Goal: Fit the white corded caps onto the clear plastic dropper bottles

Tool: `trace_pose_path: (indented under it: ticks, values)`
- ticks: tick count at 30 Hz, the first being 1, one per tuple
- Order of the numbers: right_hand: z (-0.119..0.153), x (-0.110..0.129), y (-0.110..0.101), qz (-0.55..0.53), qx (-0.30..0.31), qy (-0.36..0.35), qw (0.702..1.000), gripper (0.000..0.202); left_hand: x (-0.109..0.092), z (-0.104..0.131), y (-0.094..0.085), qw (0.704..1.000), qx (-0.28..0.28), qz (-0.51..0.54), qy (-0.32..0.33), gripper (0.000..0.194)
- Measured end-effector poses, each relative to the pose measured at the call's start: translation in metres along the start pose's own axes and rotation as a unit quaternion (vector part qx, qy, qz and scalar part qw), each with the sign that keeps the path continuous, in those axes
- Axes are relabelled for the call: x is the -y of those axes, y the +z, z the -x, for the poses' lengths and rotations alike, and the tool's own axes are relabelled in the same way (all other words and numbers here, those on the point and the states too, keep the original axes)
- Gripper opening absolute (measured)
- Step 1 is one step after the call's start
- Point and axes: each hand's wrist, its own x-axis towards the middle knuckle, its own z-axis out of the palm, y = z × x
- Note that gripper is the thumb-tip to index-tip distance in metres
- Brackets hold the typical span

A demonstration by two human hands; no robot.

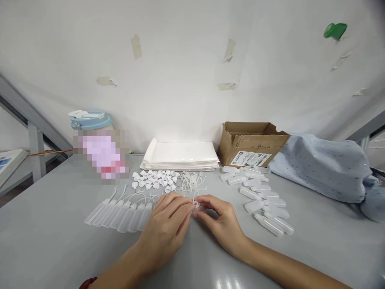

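Note:
My left hand [167,224] and my right hand [224,226] meet at the middle of the table, fingertips pinched on a small translucent ring strap [196,204], its thin tail pointing up. Whether a bottle is under the ring is hidden by my fingers. Left of my left hand lies a row of clear plastic squeeze bottles [116,214] with curly straps at their necks. Just beyond my hands are a heap of loose ring straps [192,181] and a scatter of white caps [155,179]. Several bottles without straps [264,196] lie to the right.
A stack of white envelopes [182,154] lies against the wall, beside an open cardboard box [252,142]. Pale blue speckled cloth [321,168] covers the right back of the grey table [54,241]. A blue-lidded container [92,120] stands back left behind a blurred pink item [102,152].

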Motion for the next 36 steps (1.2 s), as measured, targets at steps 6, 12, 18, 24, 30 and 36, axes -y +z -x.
trace_pose_path:
  ticks: [6,12,18,24,30,36]
  values:
    - [-0.0010,-0.0008,0.0009,-0.017,-0.001,0.015,1.000,0.018,0.0003,0.0002,0.0000,1.000,0.003,-0.005,-0.001,0.021]
    - [-0.0013,0.0004,0.0003,-0.020,-0.001,0.020,1.000,0.017,-0.0001,0.0006,0.0006,1.000,-0.001,-0.005,0.003,0.022]
    - [-0.0013,-0.0002,0.0012,-0.023,0.003,0.017,1.000,0.016,-0.0009,-0.0004,-0.0016,0.999,0.019,-0.034,0.011,0.024]
    - [-0.0007,-0.0010,0.0005,-0.024,0.003,0.014,1.000,0.018,-0.0039,-0.0031,-0.0032,0.995,0.023,-0.089,0.031,0.023]
    - [0.0003,-0.0004,0.0005,0.011,0.005,0.008,1.000,0.015,-0.0055,-0.0030,-0.0067,0.987,0.044,-0.148,0.048,0.022]
    - [-0.0009,0.0009,0.0020,0.008,0.007,0.041,0.999,0.008,-0.0058,-0.0039,-0.0077,0.986,0.052,-0.149,0.053,0.023]
